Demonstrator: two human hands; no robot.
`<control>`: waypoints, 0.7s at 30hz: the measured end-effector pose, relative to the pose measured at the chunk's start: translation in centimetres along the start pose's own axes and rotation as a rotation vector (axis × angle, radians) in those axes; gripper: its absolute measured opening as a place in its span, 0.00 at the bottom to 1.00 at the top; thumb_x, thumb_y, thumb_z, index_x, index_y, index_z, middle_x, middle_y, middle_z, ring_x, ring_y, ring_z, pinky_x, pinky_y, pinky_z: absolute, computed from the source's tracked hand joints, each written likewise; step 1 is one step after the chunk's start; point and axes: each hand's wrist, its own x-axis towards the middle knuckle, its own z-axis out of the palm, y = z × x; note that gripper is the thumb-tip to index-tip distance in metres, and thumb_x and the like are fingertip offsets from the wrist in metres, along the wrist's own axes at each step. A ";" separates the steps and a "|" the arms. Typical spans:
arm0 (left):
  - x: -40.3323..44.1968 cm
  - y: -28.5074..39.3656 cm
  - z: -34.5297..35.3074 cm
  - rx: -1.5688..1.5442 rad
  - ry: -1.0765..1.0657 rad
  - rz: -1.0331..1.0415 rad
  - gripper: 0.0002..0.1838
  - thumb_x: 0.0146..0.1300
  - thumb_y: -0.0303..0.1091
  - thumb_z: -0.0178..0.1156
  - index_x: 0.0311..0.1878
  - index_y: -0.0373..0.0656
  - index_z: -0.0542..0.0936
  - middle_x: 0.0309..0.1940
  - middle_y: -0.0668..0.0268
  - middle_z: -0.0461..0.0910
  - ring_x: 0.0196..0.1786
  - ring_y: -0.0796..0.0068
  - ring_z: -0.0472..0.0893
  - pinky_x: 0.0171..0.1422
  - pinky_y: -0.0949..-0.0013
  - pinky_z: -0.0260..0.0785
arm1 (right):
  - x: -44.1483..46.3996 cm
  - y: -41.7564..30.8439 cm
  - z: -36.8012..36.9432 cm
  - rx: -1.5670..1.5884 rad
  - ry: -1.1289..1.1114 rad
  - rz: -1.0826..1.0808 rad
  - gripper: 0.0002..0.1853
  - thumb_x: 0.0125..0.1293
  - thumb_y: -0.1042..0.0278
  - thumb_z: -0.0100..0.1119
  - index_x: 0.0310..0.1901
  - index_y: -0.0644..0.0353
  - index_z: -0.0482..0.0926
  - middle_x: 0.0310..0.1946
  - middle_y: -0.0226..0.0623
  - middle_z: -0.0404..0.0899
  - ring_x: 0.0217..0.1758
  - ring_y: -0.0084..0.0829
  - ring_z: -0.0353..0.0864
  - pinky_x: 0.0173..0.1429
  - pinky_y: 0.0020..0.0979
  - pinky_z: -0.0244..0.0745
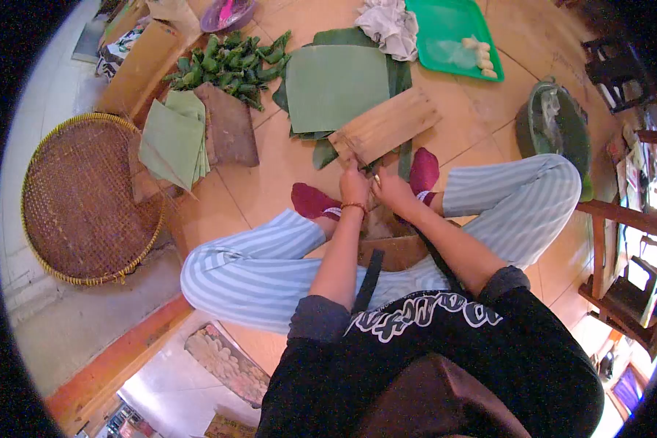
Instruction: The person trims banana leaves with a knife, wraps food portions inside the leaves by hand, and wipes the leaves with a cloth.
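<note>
My left hand (pixel 353 184) and my right hand (pixel 393 191) meet between my feet, at the near edge of a wooden board (pixel 385 125). Both are closed around something small and dark green, mostly hidden by the fingers; it looks like leaf. Beyond the board lies a stack of cut green leaf sheets (pixel 337 87) on larger dark leaves. To the left are a heap of folded green leaf parcels (pixel 230 66) and more pale leaf sheets (pixel 174 139) beside a brown board (pixel 228 125).
A round woven tray (pixel 91 197) lies at the left. At the top are a purple bowl (pixel 228 16), a crumpled cloth (pixel 388 28) and a green tray (pixel 449 22) with pale pieces (pixel 483 60). A dark green basin (pixel 555 124) stands beyond my right knee.
</note>
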 end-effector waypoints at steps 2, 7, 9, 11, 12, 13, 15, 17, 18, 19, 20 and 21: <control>-0.3 1.1 -0.7 -0.031 -0.006 -0.021 0.34 0.46 0.26 0.59 0.61 0.36 0.63 0.27 0.49 0.78 0.31 0.51 0.79 0.35 0.55 0.70 | 0.1 0.1 0.3 -0.041 -0.022 0.025 0.16 0.61 0.58 0.47 0.39 0.65 0.63 0.24 0.58 0.74 0.31 0.58 0.75 0.34 0.52 0.70; -0.3 0.7 -0.6 -0.021 -0.066 -0.062 0.37 0.46 0.28 0.60 0.62 0.36 0.60 0.29 0.47 0.78 0.34 0.50 0.78 0.37 0.56 0.70 | 0.2 0.6 1.3 -0.068 0.011 0.005 0.16 0.62 0.58 0.45 0.40 0.65 0.63 0.25 0.58 0.75 0.29 0.57 0.75 0.33 0.51 0.71; -0.5 0.4 -0.5 -0.042 -0.096 -0.070 0.39 0.47 0.30 0.61 0.64 0.39 0.57 0.30 0.47 0.78 0.35 0.49 0.78 0.39 0.56 0.70 | 0.1 0.7 1.4 -0.064 0.015 -0.003 0.16 0.62 0.58 0.44 0.40 0.65 0.63 0.24 0.58 0.75 0.29 0.57 0.75 0.33 0.51 0.71; -0.8 0.2 -0.5 -0.013 -0.144 -0.079 0.41 0.49 0.32 0.60 0.66 0.43 0.52 0.31 0.46 0.77 0.36 0.48 0.78 0.40 0.56 0.70 | 0.0 0.6 1.2 -0.006 0.013 -0.012 0.16 0.62 0.59 0.44 0.40 0.66 0.63 0.24 0.58 0.75 0.29 0.57 0.75 0.33 0.51 0.70; -1.0 0.0 -0.5 0.002 -0.169 -0.085 0.41 0.50 0.33 0.59 0.67 0.45 0.50 0.31 0.46 0.77 0.37 0.48 0.78 0.40 0.56 0.70 | 0.0 0.5 1.1 -0.005 0.004 -0.016 0.16 0.62 0.59 0.44 0.40 0.66 0.63 0.24 0.58 0.75 0.29 0.57 0.75 0.33 0.51 0.70; -1.2 -0.4 -0.5 0.006 -0.189 -0.077 0.41 0.51 0.34 0.59 0.68 0.46 0.50 0.31 0.45 0.77 0.36 0.47 0.78 0.40 0.56 0.69 | 0.1 0.4 1.0 -0.003 -0.010 -0.019 0.15 0.62 0.60 0.44 0.39 0.66 0.64 0.24 0.58 0.75 0.29 0.56 0.75 0.33 0.51 0.70; -1.0 -1.0 -0.4 0.014 -0.220 -0.050 0.42 0.52 0.36 0.58 0.68 0.49 0.48 0.31 0.45 0.77 0.36 0.47 0.77 0.40 0.55 0.69 | 0.3 0.4 1.1 -0.007 -0.033 -0.001 0.15 0.62 0.60 0.44 0.39 0.66 0.64 0.24 0.58 0.75 0.29 0.56 0.76 0.33 0.51 0.71; -0.5 -1.3 -0.1 -0.012 -0.247 -0.068 0.42 0.52 0.35 0.58 0.68 0.49 0.47 0.32 0.45 0.77 0.36 0.47 0.78 0.40 0.55 0.69 | 0.9 0.3 1.5 -0.022 -0.052 0.038 0.14 0.62 0.61 0.45 0.39 0.66 0.64 0.25 0.59 0.75 0.29 0.56 0.76 0.33 0.50 0.70; -0.6 -1.4 -0.1 -0.022 -0.253 -0.067 0.42 0.52 0.34 0.58 0.68 0.50 0.47 0.32 0.45 0.77 0.36 0.47 0.78 0.40 0.55 0.69 | 1.2 0.0 1.3 0.031 -0.044 0.025 0.15 0.62 0.61 0.46 0.39 0.66 0.64 0.25 0.59 0.75 0.30 0.56 0.76 0.33 0.50 0.70; -0.8 -1.5 0.0 -0.031 -0.259 -0.065 0.42 0.52 0.34 0.58 0.68 0.50 0.47 0.32 0.45 0.77 0.36 0.47 0.78 0.40 0.55 0.69 | 1.3 -0.4 0.9 0.085 -0.036 0.013 0.15 0.61 0.61 0.46 0.39 0.66 0.64 0.25 0.59 0.75 0.30 0.56 0.76 0.33 0.50 0.70; -1.0 -1.7 -0.2 -0.035 -0.251 -0.052 0.42 0.52 0.33 0.58 0.68 0.50 0.47 0.32 0.45 0.77 0.36 0.47 0.78 0.40 0.54 0.69 | 1.3 -0.8 0.5 0.139 -0.025 -0.003 0.15 0.61 0.60 0.47 0.39 0.67 0.64 0.26 0.60 0.75 0.30 0.56 0.75 0.34 0.50 0.70; -0.8 -1.4 -0.7 -0.037 -0.236 -0.032 0.42 0.52 0.33 0.58 0.68 0.50 0.48 0.32 0.45 0.77 0.36 0.47 0.78 0.40 0.54 0.69 | 1.5 -1.1 0.0 0.108 -0.036 -0.011 0.15 0.60 0.60 0.47 0.38 0.66 0.65 0.26 0.60 0.74 0.30 0.56 0.75 0.34 0.51 0.70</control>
